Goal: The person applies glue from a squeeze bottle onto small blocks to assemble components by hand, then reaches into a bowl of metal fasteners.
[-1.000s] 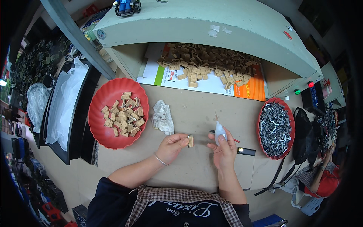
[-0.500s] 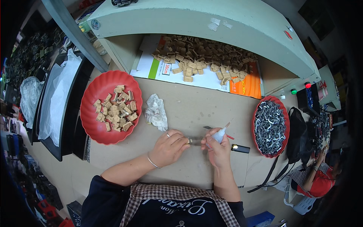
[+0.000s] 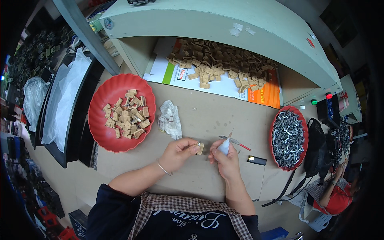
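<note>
Between thumb and fingers my left hand pinches a small tan block, with a bit of shiny metal at its top. My right hand is wrapped round a pale glue bottle, whose thin needle tip points up and away from me. A short gap separates the two hands above the table. Just beyond the right hand lies a slim tool with a red handle, partly hidden behind the bottle. A crumpled white cloth with dark stains rests beyond my left hand.
A red scalloped bowl at left holds tan blocks; another red bowl at right holds shiny metal clips. Many tan blocks lie on cardboard under the pale green shelf. A small black object lies right. Another person sits far right.
My left hand has turned so the tan block shows more plainly. The right hand has drawn slightly nearer with the bottle, its tip now more upright. The whole view has shifted a little.
</note>
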A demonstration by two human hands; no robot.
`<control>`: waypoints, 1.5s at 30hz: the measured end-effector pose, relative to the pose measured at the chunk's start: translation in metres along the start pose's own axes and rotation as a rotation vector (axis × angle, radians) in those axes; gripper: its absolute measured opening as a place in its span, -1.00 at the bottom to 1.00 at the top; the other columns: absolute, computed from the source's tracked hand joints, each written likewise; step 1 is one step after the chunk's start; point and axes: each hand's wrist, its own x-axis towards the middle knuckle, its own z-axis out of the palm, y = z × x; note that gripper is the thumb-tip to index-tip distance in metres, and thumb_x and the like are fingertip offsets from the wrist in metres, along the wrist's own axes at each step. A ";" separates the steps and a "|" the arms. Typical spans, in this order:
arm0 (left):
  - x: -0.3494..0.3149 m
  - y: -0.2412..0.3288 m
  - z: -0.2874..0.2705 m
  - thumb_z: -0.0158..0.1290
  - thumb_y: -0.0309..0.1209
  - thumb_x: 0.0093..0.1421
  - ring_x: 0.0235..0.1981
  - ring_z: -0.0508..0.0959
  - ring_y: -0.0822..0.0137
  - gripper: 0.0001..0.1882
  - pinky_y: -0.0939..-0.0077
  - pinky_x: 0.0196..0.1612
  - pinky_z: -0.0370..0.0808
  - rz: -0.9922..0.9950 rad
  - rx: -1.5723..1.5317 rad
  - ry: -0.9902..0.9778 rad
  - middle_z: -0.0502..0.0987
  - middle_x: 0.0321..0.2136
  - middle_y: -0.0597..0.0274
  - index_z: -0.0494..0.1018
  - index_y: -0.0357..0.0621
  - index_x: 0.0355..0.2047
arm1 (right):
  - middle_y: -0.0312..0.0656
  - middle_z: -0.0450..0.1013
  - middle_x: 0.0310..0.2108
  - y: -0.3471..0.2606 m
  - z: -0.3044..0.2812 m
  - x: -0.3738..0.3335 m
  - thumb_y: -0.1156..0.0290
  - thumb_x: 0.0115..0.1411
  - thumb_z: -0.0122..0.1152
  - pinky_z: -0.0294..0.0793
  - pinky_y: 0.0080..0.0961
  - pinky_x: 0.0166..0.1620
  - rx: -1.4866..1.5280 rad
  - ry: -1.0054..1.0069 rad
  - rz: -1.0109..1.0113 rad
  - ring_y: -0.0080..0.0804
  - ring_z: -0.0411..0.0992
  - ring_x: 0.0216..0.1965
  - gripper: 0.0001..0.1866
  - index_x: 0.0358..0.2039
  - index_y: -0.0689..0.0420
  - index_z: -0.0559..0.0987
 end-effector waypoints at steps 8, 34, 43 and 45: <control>0.006 -0.009 -0.008 -0.04 -0.37 0.10 -0.41 0.36 0.61 -0.81 0.73 -0.30 0.29 -0.134 -0.375 0.040 0.45 -0.46 0.37 0.41 -0.25 -0.35 | -0.25 0.33 -0.50 0.008 0.012 -0.002 0.60 0.02 -0.01 0.37 -0.67 -0.55 -0.211 0.113 -0.056 -0.57 0.35 -0.55 -0.86 -0.35 0.22 0.32; -0.001 -0.002 -0.004 0.01 -0.46 0.04 -0.38 0.42 0.43 -0.82 0.60 -0.30 0.34 0.299 0.367 -0.029 0.42 -0.43 0.22 0.38 -0.27 -0.33 | -0.20 0.33 -0.39 0.012 0.010 -0.003 0.58 0.05 0.02 0.36 -0.71 -0.55 -0.091 -0.118 -0.181 -0.59 0.33 -0.54 -0.82 -0.29 0.25 0.35; -0.001 0.008 0.004 0.05 -0.48 -0.01 -0.37 0.46 0.34 -0.69 0.57 -0.29 0.39 0.341 0.383 -0.116 0.42 -0.40 0.18 0.34 -0.25 -0.22 | -0.23 0.37 -0.56 0.010 0.001 0.003 0.56 0.05 0.04 0.35 -0.70 -0.57 -0.062 -0.050 -0.104 -0.59 0.34 -0.57 -0.90 -0.38 0.23 0.37; -0.001 0.009 0.002 0.06 -0.49 -0.03 -0.37 0.46 0.34 -0.69 0.56 -0.29 0.40 0.315 0.402 -0.115 0.43 -0.40 0.18 0.34 -0.24 -0.22 | -0.23 0.38 -0.58 0.010 0.000 0.004 0.57 0.05 0.03 0.35 -0.69 -0.58 -0.042 -0.047 -0.087 -0.58 0.34 -0.58 -0.90 -0.38 0.23 0.38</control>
